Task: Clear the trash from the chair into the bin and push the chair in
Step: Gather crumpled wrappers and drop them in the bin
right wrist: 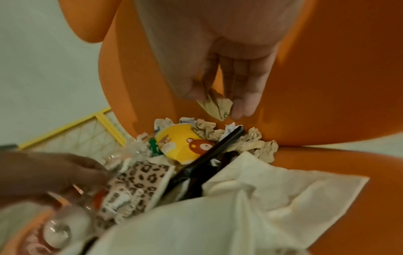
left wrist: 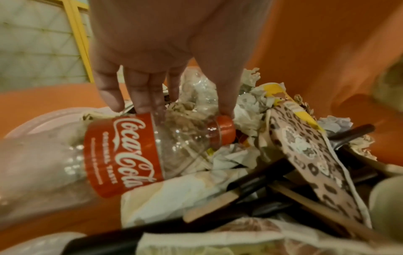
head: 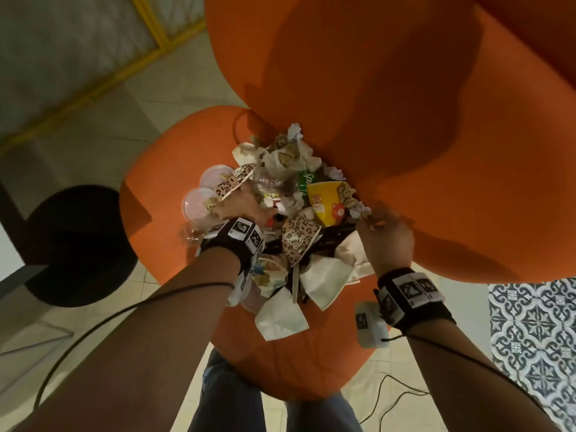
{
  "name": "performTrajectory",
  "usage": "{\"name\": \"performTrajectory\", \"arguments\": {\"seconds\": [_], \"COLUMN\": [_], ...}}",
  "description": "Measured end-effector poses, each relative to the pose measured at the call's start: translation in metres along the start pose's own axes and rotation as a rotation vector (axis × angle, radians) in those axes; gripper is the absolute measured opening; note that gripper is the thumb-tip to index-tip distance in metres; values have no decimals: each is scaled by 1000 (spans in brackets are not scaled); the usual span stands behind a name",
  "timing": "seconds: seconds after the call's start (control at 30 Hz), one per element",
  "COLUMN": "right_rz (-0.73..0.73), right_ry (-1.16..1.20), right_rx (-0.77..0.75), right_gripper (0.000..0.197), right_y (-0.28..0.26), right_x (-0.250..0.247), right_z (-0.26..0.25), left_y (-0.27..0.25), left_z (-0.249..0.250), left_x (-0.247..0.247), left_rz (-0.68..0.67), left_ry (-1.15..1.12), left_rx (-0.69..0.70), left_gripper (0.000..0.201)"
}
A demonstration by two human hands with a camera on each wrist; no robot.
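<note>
black bin (head: 78,244) on floor far left, well apart from the pile. orange chair (head: 280,353) seat loaded with trash pile (head: 290,188): clear lids, leopard-print wrappers, yellow cup (head: 324,202), napkins, crumpled paper. left hand (left wrist: 157,60) fingers curled over a clear coca-cola bottle (left wrist: 130,151), thumb at the red cap. right hand (right wrist: 218,72) at pile's right edge, thumb and fingertips pinching a crumpled brown paper scrap (right wrist: 216,106), lifted just above the heap.
</note>
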State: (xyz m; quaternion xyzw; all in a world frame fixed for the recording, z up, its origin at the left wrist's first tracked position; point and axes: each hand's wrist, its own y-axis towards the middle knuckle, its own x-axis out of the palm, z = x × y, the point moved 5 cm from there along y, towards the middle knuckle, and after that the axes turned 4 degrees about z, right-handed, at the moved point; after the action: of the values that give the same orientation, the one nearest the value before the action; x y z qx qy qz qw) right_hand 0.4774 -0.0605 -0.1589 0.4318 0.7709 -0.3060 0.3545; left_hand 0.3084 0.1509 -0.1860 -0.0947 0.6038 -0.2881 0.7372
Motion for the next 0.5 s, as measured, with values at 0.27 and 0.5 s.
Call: {"name": "performTrajectory", "arguments": {"seconds": [0.27, 0.5], "right_rz": [-313, -482], "right_ry": [-321, -475], "right_rx": [46, 24], "right_gripper": [43, 58], "right_y": [19, 20], "right_x": [43, 73], "right_z": [7, 18], "left_y": [1, -21], "left_z": [0, -21], "left_x": [-6, -36], "left_rz": [117, 313], "left_ry": [-64, -388], "left_rx": [3, -31], "left_gripper": [41, 35]}}
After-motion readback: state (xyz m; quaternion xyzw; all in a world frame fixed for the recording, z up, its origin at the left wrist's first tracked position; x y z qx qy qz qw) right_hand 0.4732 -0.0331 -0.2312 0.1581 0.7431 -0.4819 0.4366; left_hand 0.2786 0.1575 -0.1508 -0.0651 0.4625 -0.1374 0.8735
